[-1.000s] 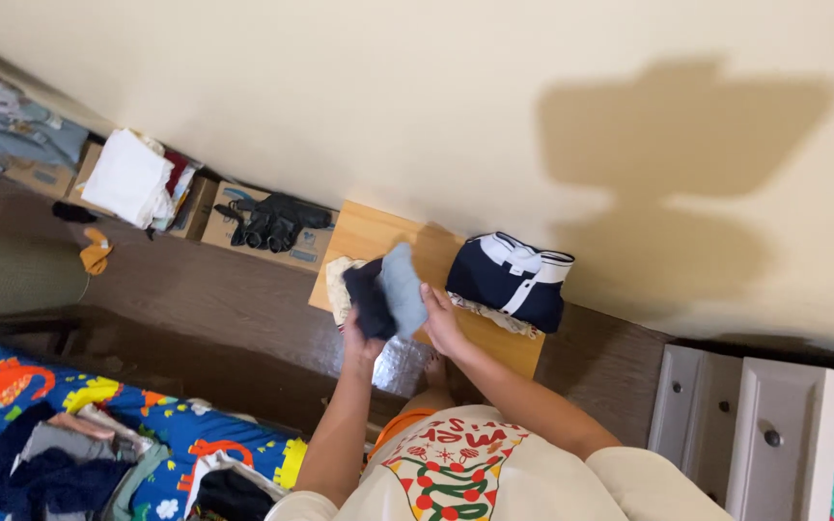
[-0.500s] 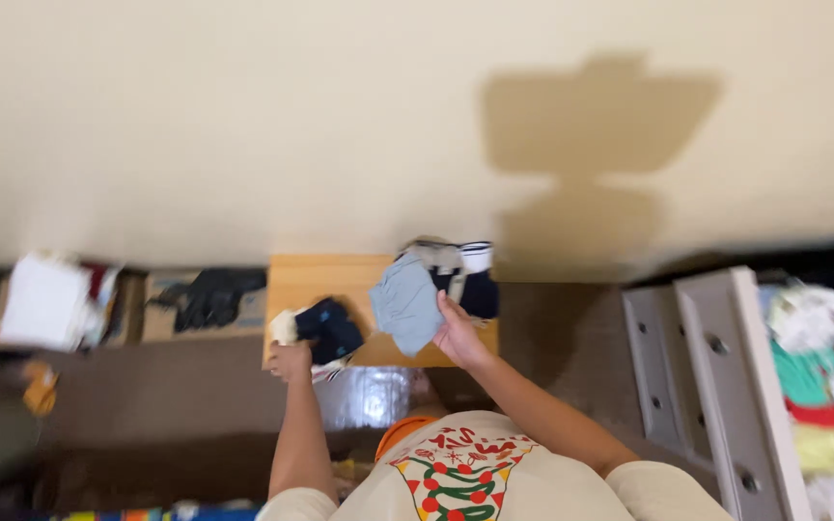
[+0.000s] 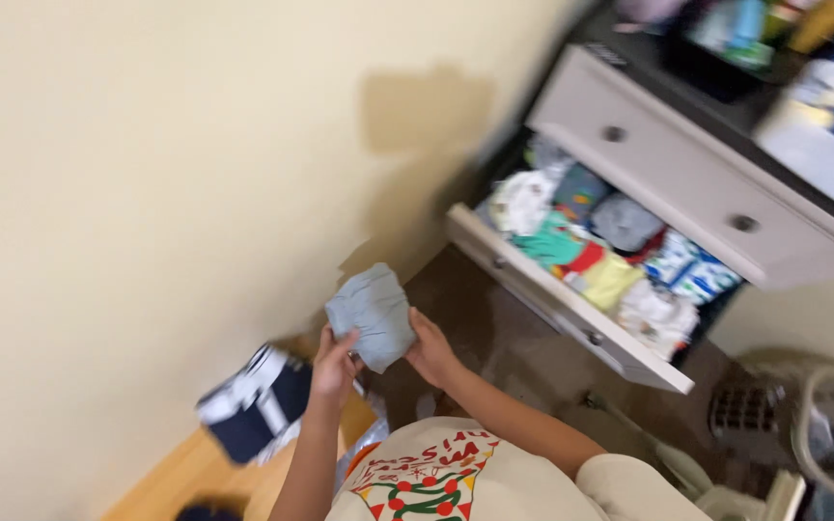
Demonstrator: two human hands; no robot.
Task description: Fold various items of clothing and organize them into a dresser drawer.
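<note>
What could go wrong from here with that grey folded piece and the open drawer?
1. Both hands, left hand and right hand, pinch the grey folded cloth only at its lower edge; the fold may fall open.
2. The open drawer looks packed with folded clothes, so a free slot may be hard to find.
3. The drawer juts out over the floor; a leg could bump it.

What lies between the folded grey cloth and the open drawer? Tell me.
Head view: only bare dark wooden floor separates the grey cloth, held in both hands, from the open drawer.
</note>
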